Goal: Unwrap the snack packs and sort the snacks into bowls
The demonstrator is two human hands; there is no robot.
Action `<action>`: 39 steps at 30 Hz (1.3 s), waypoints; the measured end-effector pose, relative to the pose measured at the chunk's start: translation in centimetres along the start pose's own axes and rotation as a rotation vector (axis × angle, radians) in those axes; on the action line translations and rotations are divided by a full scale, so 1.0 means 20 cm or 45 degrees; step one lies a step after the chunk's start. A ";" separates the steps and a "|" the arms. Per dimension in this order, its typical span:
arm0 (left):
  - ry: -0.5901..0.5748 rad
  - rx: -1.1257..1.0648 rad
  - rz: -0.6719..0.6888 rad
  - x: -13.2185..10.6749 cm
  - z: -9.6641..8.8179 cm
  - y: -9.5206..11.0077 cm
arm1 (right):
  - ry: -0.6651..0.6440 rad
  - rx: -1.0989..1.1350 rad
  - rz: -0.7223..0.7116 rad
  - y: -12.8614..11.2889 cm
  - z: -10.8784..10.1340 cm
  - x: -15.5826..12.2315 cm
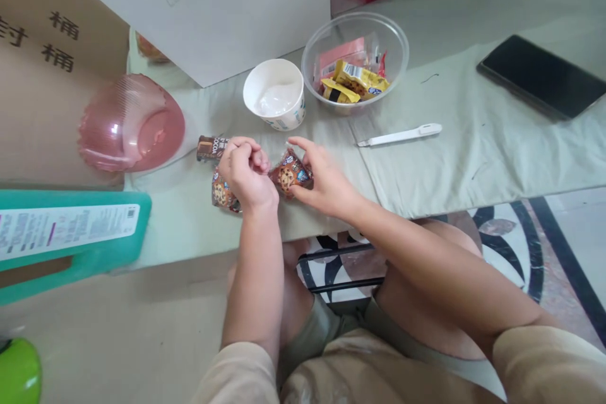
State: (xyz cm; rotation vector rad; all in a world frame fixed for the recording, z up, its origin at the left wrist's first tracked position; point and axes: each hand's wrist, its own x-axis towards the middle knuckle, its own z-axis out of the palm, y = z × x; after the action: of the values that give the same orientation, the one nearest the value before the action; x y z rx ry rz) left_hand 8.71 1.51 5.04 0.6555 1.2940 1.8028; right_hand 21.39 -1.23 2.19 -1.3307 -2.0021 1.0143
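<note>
My left hand [246, 173] and my right hand [318, 180] both pinch a small cookie snack packet [290, 173] printed with chocolate-chip cookies, just above the table's front edge. The left fingers grip its left end, the right thumb and fingers hold its right side. A second cookie packet [222, 194] lies under my left hand. A brown cocoa packet [211, 147] lies just beyond my left knuckles.
Behind the hands stand a white paper cup [275, 96] and a clear plastic bowl [356, 28] with several snack packets. A white knife [402, 135], a dark phone [542, 76], a pink bowl [130, 123], a cardboard box [38, 69] and a teal object [71, 233] surround them.
</note>
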 end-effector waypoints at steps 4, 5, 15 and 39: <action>0.037 -0.007 0.002 -0.06 0.02 -0.04 | 0.168 -0.178 0.057 0.05 -0.12 -0.08; 0.013 0.008 -0.069 -0.08 0.02 -0.06 | 0.204 -0.223 0.077 0.06 -0.14 -0.10; -0.485 -0.228 -1.039 -0.16 0.01 -0.10 | 0.274 -0.374 -0.171 0.13 -0.19 -0.14; -0.760 0.050 -0.702 -0.06 -0.11 -0.13 | 0.398 -0.336 0.174 0.36 -0.43 -0.20</action>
State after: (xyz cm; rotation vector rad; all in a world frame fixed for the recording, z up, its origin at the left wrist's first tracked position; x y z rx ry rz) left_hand 8.46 -0.21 1.93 0.7025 0.9712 1.0279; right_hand 33.29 -0.70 1.36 -1.6698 -1.8699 0.5657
